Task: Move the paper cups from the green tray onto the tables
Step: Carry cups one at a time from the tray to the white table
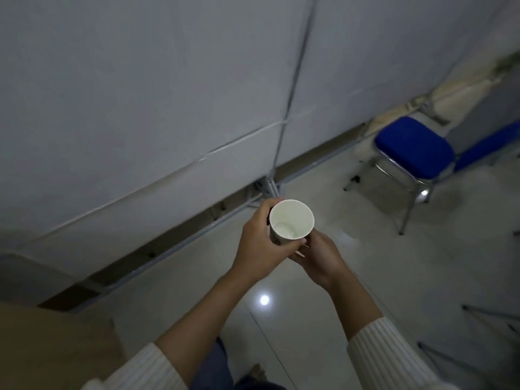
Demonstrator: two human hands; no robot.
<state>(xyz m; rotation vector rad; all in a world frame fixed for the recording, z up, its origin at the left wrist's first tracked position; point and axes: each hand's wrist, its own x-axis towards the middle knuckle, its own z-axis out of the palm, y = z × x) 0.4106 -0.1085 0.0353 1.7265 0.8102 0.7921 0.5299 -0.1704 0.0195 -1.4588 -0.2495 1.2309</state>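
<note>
Head view, looking down over two forearms in pale ribbed sleeves. At the centre, a white paper cup [291, 219], upright and mouth-up, apparently empty, with a faint print on its outer wall too small to read. Held in the air over the floor, not resting on anything.

Left hand [260, 243] at about 9 o'clock of the cup, grip closed around its side, thumb near the rim. Right hand [318, 256] at about 5 o'clock, grip closed on the lower part of the cup from beneath, fingers partly hidden behind it. Both hands touching the cup and meeting under it.

Toward 2 o'clock, a blue chair [413, 150] with metal legs, standing well apart from the hands, by the foot of a grey partition wall [146, 94] filling the upper half. Glossy pale tiled floor [332, 280] below, with a bright lamp reflection toward 6 o'clock. At 8 o'clock, a tan flat surface [56, 347], possibly a bench corner, possibly a box; hard to tell which.

No green tray anywhere in sight, and no bench clearly shown. Judging by that: one cup off the tray and in transit, not yet set down. Number of cups already placed or left on the tray impossible to tell. Remaining for this cup: reaching a bench and standing it there upright.
</note>
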